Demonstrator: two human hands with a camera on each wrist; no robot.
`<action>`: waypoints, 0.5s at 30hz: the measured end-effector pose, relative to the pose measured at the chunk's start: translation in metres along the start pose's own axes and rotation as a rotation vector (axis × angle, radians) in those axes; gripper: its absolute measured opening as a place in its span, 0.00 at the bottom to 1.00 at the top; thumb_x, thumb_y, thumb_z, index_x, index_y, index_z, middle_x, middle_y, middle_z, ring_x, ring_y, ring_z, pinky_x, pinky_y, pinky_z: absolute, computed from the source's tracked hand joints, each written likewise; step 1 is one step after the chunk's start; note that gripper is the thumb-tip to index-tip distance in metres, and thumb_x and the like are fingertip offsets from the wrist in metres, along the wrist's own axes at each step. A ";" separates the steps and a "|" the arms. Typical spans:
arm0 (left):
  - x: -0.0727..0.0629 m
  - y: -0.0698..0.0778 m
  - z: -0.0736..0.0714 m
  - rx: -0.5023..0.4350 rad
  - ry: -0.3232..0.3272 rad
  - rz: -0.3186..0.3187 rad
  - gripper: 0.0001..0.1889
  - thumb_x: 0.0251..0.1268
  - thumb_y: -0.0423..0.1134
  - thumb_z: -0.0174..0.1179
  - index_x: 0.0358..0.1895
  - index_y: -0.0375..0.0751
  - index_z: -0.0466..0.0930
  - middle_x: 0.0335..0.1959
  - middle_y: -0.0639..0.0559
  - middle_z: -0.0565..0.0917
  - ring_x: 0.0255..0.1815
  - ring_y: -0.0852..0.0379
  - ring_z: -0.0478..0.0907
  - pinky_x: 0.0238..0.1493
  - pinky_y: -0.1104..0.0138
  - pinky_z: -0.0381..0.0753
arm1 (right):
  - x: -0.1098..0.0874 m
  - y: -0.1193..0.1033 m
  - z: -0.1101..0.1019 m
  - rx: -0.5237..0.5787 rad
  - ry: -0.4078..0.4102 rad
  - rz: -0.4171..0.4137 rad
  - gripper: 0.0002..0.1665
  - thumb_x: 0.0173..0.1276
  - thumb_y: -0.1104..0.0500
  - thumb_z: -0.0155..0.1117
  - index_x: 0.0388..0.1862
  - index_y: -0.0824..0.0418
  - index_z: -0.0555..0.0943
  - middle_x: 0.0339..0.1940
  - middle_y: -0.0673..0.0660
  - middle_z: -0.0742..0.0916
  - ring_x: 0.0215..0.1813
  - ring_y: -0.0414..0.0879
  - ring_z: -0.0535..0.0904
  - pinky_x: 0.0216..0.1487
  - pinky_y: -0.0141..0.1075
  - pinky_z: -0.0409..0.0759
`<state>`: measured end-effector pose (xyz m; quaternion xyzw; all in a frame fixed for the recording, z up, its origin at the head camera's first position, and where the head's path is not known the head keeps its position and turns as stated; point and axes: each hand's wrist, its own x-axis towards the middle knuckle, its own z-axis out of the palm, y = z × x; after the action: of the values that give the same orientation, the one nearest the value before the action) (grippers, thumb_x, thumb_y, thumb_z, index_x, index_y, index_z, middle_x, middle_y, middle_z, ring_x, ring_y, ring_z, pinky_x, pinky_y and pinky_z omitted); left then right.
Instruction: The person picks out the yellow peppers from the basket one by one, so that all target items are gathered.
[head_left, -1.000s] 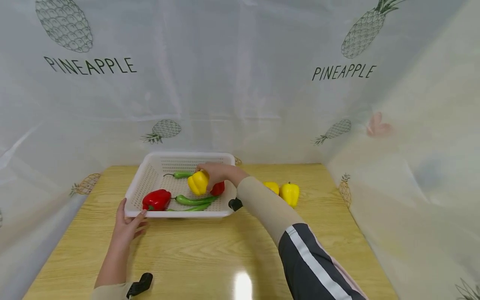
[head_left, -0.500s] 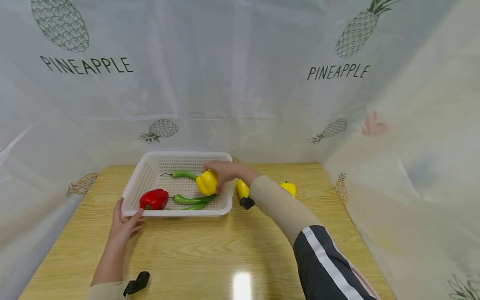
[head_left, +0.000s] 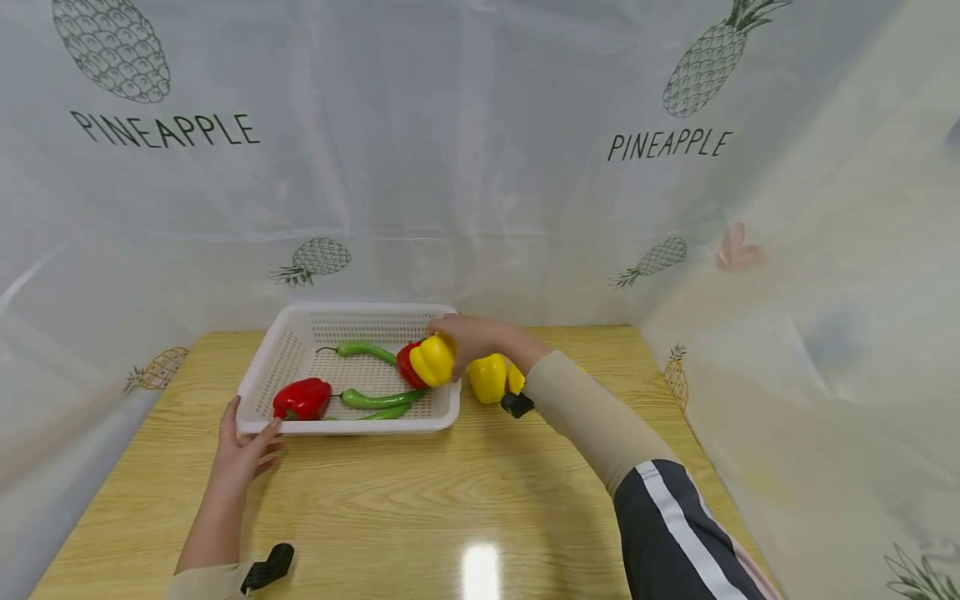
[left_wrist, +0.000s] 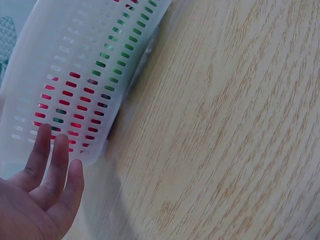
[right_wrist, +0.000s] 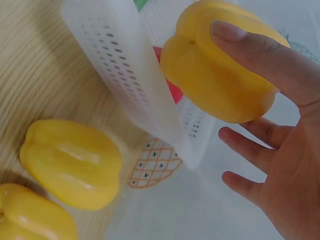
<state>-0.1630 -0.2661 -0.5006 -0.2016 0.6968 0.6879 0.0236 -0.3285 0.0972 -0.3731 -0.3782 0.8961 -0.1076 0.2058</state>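
Note:
In the head view, my right hand [head_left: 480,340] pinches a yellow bell pepper [head_left: 432,360] over the right rim of a white perforated basket [head_left: 341,427]. The right wrist view shows its thumb [right_wrist: 250,42] across the pepper, with other fingers spread below. Partly behind that pepper lies a red bell pepper [head_left: 406,367] in the basket. My left hand [head_left: 238,454] rests at the basket's front left corner, thumb on the rim and index finger along the outside. Beside that hand, inside, is another red bell pepper [head_left: 302,399]. Several green chili peppers [head_left: 363,350] lie between.
To the basket's right, yellow bell peppers [head_left: 487,379] sit on the wooden table [head_left: 375,500], partly covered by the right forearm. A pale sheet printed with pineapples [head_left: 412,167] hangs behind the table and along its sides.
My right hand has moved right with the yellow bell pepper, from mid-basket to its right rim, showing more of the red pepper behind. The left hand stays at the corner.

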 end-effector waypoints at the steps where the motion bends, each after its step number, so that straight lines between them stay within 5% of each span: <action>1: 0.000 0.000 0.000 0.001 0.000 0.000 0.51 0.70 0.46 0.60 0.76 0.70 0.24 0.28 0.68 0.82 0.28 0.65 0.82 0.32 0.69 0.81 | -0.003 0.002 0.000 0.006 0.004 0.004 0.50 0.46 0.57 0.84 0.67 0.52 0.67 0.61 0.52 0.73 0.58 0.45 0.70 0.59 0.39 0.71; 15: -0.002 0.000 0.001 -0.019 -0.012 0.031 0.50 0.69 0.47 0.60 0.77 0.72 0.27 0.28 0.68 0.82 0.28 0.66 0.83 0.32 0.69 0.82 | -0.053 0.019 -0.004 0.031 0.067 0.013 0.46 0.46 0.58 0.84 0.63 0.52 0.70 0.62 0.52 0.74 0.61 0.48 0.71 0.62 0.43 0.70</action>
<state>-0.1620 -0.2643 -0.5001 -0.1869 0.6931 0.6960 0.0152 -0.3086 0.1485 -0.3610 -0.3655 0.9031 -0.1328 0.1822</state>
